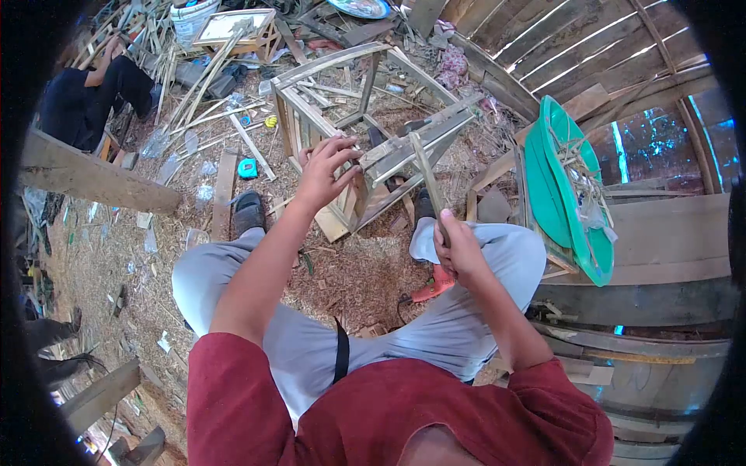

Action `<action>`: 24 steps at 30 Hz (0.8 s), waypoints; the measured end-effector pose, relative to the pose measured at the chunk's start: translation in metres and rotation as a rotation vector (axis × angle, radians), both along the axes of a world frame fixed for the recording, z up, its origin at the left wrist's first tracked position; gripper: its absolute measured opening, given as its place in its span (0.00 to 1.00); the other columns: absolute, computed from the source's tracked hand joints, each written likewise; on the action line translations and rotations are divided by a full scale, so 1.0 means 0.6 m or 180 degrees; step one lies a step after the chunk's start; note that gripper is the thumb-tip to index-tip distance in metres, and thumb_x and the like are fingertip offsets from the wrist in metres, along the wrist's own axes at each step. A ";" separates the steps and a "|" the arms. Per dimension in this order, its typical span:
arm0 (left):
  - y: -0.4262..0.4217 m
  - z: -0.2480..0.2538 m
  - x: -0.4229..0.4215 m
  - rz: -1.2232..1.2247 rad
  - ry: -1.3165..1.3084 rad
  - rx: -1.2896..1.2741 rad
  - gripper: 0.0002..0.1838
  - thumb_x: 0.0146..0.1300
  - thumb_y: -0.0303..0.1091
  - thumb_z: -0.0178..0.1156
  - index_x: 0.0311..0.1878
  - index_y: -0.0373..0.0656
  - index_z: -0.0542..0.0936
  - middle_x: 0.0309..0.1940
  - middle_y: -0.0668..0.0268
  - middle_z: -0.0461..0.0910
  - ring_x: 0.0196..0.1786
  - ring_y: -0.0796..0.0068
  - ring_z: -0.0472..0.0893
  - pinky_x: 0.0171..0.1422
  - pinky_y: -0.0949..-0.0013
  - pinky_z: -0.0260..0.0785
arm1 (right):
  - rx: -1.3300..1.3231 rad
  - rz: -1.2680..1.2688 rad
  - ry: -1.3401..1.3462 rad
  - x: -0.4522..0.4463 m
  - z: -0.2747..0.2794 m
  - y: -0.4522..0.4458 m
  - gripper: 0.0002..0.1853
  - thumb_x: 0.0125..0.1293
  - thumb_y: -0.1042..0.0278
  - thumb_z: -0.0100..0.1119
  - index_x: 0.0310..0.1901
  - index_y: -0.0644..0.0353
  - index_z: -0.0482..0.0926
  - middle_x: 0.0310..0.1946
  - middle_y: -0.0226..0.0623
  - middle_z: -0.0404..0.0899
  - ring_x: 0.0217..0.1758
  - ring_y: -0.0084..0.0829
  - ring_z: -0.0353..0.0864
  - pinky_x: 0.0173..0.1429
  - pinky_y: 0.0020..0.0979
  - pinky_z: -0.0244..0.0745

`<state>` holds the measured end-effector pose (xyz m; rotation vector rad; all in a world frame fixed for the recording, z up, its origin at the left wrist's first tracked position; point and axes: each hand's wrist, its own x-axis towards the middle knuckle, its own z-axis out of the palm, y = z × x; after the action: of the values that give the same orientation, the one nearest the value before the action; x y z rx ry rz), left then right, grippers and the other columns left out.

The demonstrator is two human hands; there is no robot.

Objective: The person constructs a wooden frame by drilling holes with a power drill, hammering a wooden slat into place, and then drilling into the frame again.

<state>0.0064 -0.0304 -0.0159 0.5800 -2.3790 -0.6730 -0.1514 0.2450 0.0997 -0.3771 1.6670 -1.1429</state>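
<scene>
A wooden frame (pixel 311 116) of pale slats, box-like and open-sided, stands tilted between my knees. My left hand (pixel 326 171) lies over its near left corner, fingers spread and touching the wood. My right hand (pixel 460 247) is closed round the long wooden handle of a hammer (pixel 426 171). The dark hammer head is up by the frame's near right bar (pixel 435 128). Whether the head touches that bar, I cannot tell. Below my right hand, a red-orange power tool (pixel 434 286) lies on the ground by my leg, partly hidden.
A teal tape measure (pixel 247 168) lies among wood shavings and offcuts on the left. Green basins (pixel 556 171) holding scraps lean at the right by the plank wall. A thick post (pixel 97 172) juts in from the left. Another person (pixel 74 109) sits at the upper left.
</scene>
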 end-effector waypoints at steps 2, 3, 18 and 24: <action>-0.002 0.000 -0.001 -0.0011 0.0021 -0.0011 0.15 0.68 0.43 0.71 0.56 0.58 0.87 0.69 0.75 0.81 0.77 0.61 0.72 0.75 0.47 0.51 | 0.0037 -0.0006 -0.0047 0.001 0.002 0.002 0.29 0.85 0.37 0.44 0.29 0.49 0.69 0.16 0.20 0.61 0.13 0.18 0.55 0.18 0.27 0.49; -0.002 0.000 -0.001 -0.0020 0.0028 -0.0022 0.15 0.68 0.42 0.71 0.56 0.58 0.87 0.69 0.75 0.81 0.77 0.60 0.72 0.75 0.47 0.51 | 0.0085 -0.0016 -0.0096 0.001 0.003 0.002 0.29 0.85 0.37 0.44 0.29 0.49 0.70 0.16 0.20 0.61 0.14 0.18 0.55 0.19 0.27 0.49; -0.023 0.022 0.000 -0.0201 0.0025 -0.0070 0.09 0.72 0.36 0.64 0.52 0.56 0.87 0.58 0.72 0.84 0.68 0.62 0.78 0.72 0.48 0.53 | 0.0085 0.0247 -0.0131 0.029 -0.001 -0.018 0.26 0.86 0.42 0.45 0.30 0.49 0.70 0.18 0.20 0.63 0.17 0.17 0.58 0.20 0.26 0.51; -0.086 0.034 -0.038 0.0057 -0.0310 0.0231 0.08 0.75 0.36 0.61 0.51 0.54 0.86 0.43 0.71 0.88 0.52 0.67 0.83 0.70 0.52 0.56 | -0.0066 0.0234 -0.0088 0.038 -0.003 -0.013 0.22 0.87 0.45 0.44 0.36 0.51 0.70 0.18 0.22 0.62 0.13 0.18 0.54 0.17 0.25 0.51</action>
<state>-0.0167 -0.0821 0.0048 0.6786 -2.4443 -0.7411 -0.1285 0.2369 0.0979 -0.4303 1.6056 -1.1070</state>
